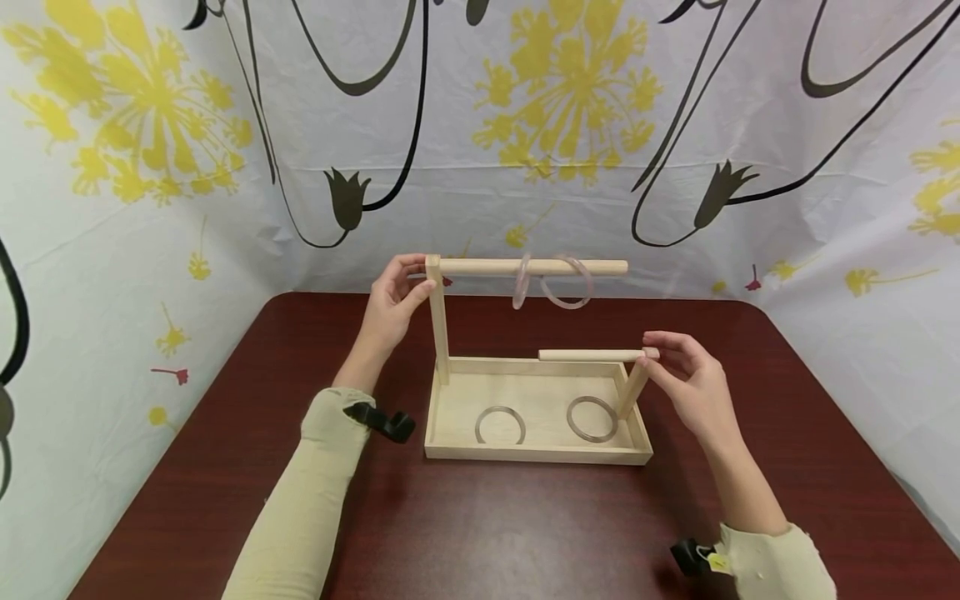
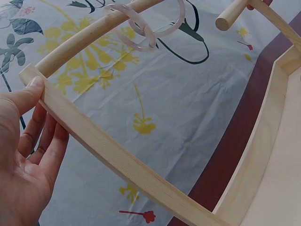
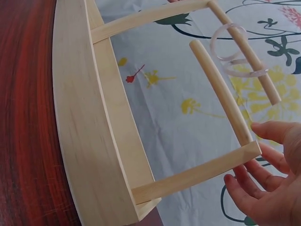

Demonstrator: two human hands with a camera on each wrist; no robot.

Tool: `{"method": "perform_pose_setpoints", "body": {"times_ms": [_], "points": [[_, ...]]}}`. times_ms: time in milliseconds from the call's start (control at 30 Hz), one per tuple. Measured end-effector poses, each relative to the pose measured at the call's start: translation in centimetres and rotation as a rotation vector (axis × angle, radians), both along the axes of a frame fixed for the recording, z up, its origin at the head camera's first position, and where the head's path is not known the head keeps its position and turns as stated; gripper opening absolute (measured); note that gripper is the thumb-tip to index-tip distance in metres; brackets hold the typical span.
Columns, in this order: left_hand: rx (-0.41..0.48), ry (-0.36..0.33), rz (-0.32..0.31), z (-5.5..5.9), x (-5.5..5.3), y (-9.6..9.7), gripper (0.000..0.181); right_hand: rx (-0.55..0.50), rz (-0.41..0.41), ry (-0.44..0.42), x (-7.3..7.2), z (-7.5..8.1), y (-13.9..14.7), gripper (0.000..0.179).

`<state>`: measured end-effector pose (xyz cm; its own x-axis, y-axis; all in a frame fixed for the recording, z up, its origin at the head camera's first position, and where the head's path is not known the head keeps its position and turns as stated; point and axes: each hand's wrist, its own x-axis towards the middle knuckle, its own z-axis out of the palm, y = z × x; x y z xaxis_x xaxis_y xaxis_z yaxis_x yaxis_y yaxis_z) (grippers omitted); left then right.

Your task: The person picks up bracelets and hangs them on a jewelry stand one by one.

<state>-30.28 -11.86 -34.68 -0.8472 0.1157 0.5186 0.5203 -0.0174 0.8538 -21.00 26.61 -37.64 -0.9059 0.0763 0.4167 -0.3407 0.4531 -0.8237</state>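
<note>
A light wooden bracelet stand [image 1: 438, 333] has a tray base, a tall post on the left and a short one on the right, each with a horizontal rod. My left hand [image 1: 392, 304] pinches the top of the tall post, thumb in front and fingers behind, as the left wrist view shows. At the short post's top, my right hand [image 1: 693, 387] holds the corner where the lower rod [image 3: 221, 89] joins it. Two pale pink translucent bangles [image 1: 567, 302] hang on the upper rod [image 1: 480, 267]. In the tray lie two greyish bangles, one left [image 1: 500, 409] and one right [image 1: 592, 439].
The stand rests on a dark reddish-brown table [image 1: 510, 525] with rounded far corners. Behind and beside it hangs a white curtain [image 1: 450, 200] printed with yellow flowers and dark stems. Black wrist bands [image 1: 380, 421] sit over both sleeves.
</note>
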Motion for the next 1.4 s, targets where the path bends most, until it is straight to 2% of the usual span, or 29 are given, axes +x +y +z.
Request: {"method": "perform_pose_setpoints", "body": {"times_ms": [200,400,567,833,933,1067,1200,1300,1400], "points": [[0.003,-0.01,0.01,0.0,0.1,0.2,0.034,-0.008,0.006,-0.031,0.2,-0.3,0.4,0.031],[0.004,0.005,0.058,-0.1,0.6,0.4,0.036,0.022,0.026,-0.055,0.1,-1.0,1.0,0.034],[-0.007,-0.023,0.09,0.0,1.6,0.7,0.041,0.051,0.028,-0.048,0.0,-1.5,1.3,0.03],[-0.064,-0.034,0.063,0.1,3.8,0.8,0.056,0.126,-0.02,-0.042,0.0,-1.5,1.4,0.027],[-0.076,-0.047,0.068,0.0,4.6,1.0,0.059,0.125,-0.023,-0.04,0.0,-1.5,1.4,0.027],[-0.078,-0.086,0.098,-0.3,5.6,1.3,0.059,0.101,-0.012,-0.044,-0.1,-1.5,1.4,0.027],[-0.042,-0.151,0.12,-0.9,6.3,1.8,0.052,0.105,-0.01,-0.04,-0.2,-1.5,1.5,0.027],[-0.028,-0.213,0.106,-1.5,6.6,2.3,0.044,0.117,-0.013,-0.045,-0.3,-1.5,1.5,0.028],[-0.071,-0.265,0.073,-2.2,6.7,2.8,0.038,0.13,-0.017,-0.057,-0.4,-1.4,1.6,0.027]]}}
